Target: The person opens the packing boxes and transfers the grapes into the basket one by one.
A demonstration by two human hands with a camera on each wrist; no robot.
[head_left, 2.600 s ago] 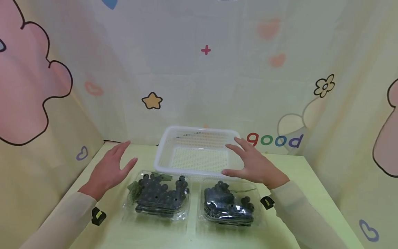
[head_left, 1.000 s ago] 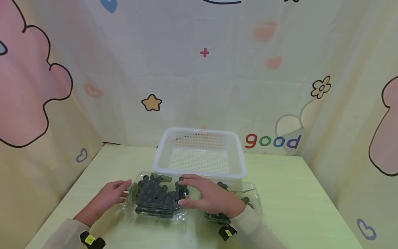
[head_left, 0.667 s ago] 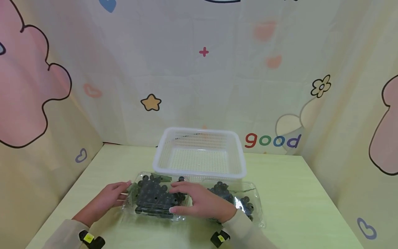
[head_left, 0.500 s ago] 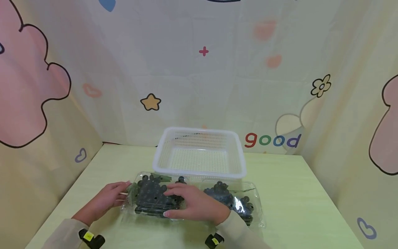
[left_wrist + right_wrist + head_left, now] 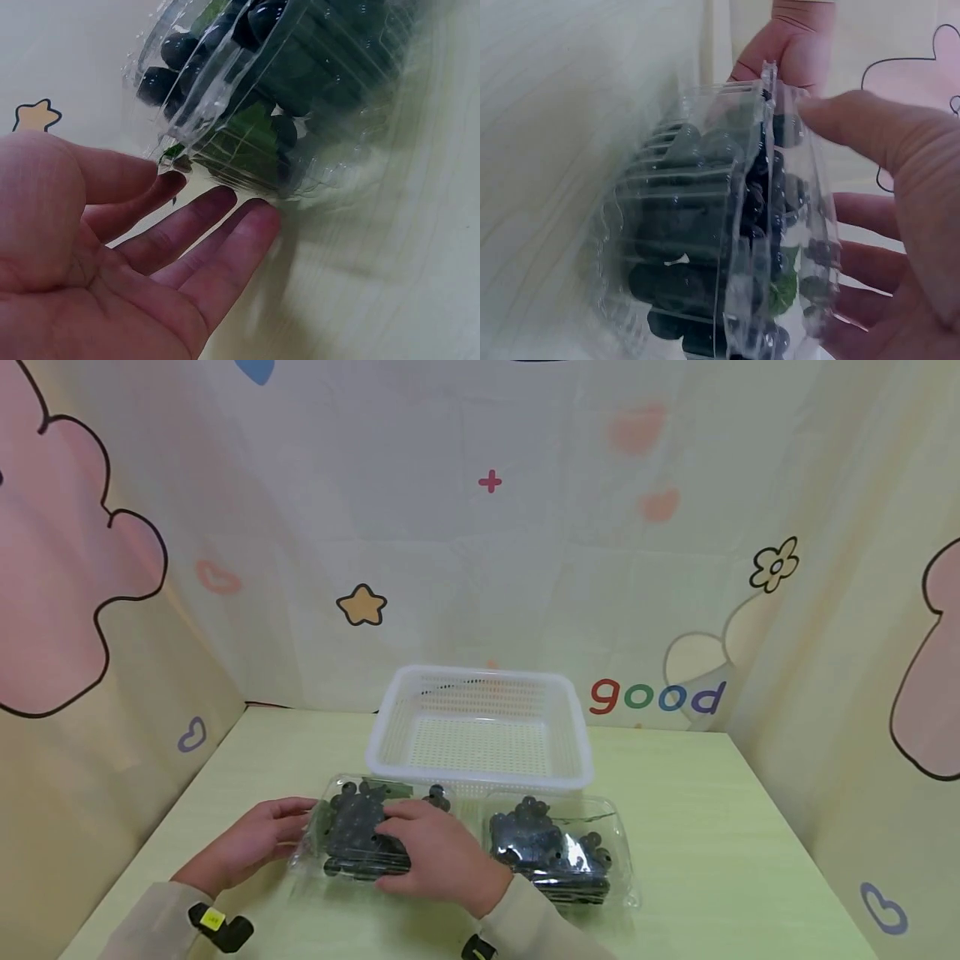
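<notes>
Table (image 5: 712, 843): basket (image 5: 480, 747) by the far edge, left grape box (image 5: 351, 827) before it, nearer the left edge. We judge the step as taking hold. Left hand (image 5: 258, 839) loosely extended beside the box, right hand (image 5: 446, 857) half-spread over it, neither visibly gripping; next calls for gentle closing. Since the earlier frame, right hand shifted left.

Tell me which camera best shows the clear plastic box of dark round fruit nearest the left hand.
The head view: the clear plastic box fits in frame, though the right hand partly covers it. The left wrist view shows one end, the right wrist one side, both cropped.
</notes>
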